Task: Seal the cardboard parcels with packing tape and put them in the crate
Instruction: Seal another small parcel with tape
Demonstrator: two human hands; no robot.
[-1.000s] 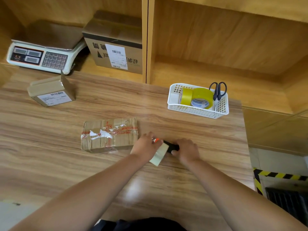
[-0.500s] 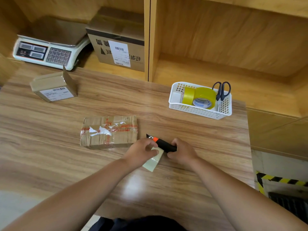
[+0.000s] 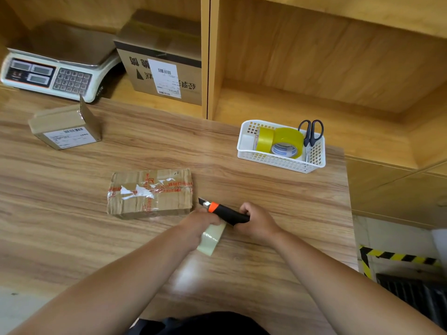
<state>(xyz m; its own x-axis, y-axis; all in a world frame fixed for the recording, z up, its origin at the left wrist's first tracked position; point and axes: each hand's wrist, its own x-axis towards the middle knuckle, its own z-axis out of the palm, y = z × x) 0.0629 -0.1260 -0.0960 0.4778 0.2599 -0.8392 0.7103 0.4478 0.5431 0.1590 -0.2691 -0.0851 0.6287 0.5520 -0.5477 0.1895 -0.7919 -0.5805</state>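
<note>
Knife [image 3: 225, 212] nearer parcel [image 3: 150, 193]; tape [image 3: 287, 141] in basket [image 3: 278, 163]

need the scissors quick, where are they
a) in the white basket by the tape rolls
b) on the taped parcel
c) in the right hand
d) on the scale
a, the scissors stand handles up in the white basket beside the yellow tape rolls
</note>
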